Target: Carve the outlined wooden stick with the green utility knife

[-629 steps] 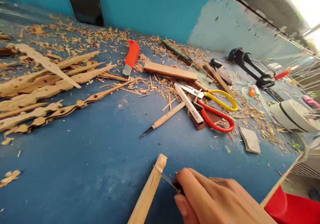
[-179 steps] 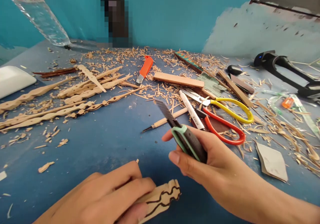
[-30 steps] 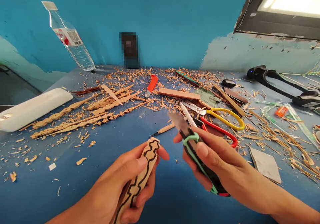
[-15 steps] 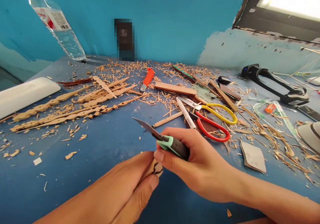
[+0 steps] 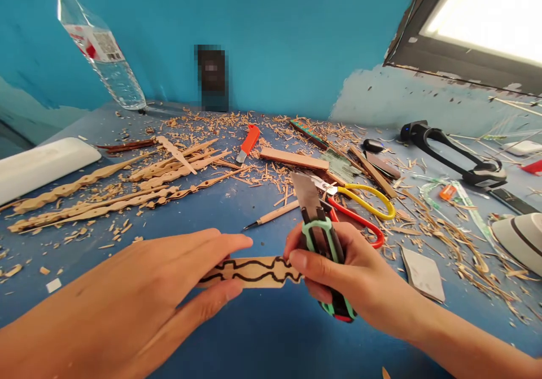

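A flat wooden strip (image 5: 258,273) with wavy black outlines drawn along it lies level between my hands. My left hand (image 5: 173,286) grips its left part, thumb on the near side and fingers along the far side, covering that end. In my right hand (image 5: 359,271) is a utility knife (image 5: 319,238) with a black and mint-green handle, its blade pointing up and away from the strip. The right thumb and fingertips also touch the strip's right end. Just beyond lies a wooden-handled pointed tool (image 5: 277,212), beside scissors (image 5: 368,201) with one yellow and one red handle.
Carved wavy wooden strips (image 5: 105,201) lie at the left. A red-handled cutter (image 5: 249,143) and a plain wooden strip (image 5: 294,158) are farther back among shavings. A tilted-looking water bottle (image 5: 105,51) stands by the wall. A black curved device (image 5: 457,153) sits at right.
The wooden strip has turned from pointing away to lying crosswise, with more of its drawn face showing. The knife has swung from pointing left to pointing upward. My hands have moved apart.
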Tool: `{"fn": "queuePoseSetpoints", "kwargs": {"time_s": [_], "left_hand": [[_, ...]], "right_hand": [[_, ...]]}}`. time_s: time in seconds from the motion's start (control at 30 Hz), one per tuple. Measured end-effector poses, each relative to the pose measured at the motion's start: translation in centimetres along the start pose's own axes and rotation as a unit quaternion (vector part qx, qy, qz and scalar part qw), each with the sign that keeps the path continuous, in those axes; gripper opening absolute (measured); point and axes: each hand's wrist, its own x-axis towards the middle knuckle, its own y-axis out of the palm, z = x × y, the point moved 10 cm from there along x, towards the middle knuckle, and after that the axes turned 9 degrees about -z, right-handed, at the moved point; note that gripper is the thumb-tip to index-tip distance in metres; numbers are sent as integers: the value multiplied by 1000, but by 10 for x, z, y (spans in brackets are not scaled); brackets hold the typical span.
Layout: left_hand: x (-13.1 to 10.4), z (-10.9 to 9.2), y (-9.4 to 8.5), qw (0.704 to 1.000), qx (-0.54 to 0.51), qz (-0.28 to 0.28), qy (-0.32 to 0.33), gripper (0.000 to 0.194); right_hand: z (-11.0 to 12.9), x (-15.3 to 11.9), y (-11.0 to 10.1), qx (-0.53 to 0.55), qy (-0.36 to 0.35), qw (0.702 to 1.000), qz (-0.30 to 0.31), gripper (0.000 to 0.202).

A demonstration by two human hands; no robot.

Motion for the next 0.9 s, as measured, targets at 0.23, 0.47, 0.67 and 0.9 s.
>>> {"fn": "queuePoseSetpoints", "kwargs": {"time_s": [0.23,0.47,0.67,0.9], "left_hand": [[-5,-16,12,986,-11,-6,164,33],[-12,5,37,987,72,-29,144,32],[-15,9,44,989,35,-5,143,28],[-12,8,40,989,25,-18,147,30]], "right_hand": [[-31,-19,-13,-53,143,987,50,53],[-20,-25,-90,-239,69,942,-223,86],[0,-16,-73,-338,-104,921,-164,67],[23,-27,-53,-538,-278,784,-139,45]]}}
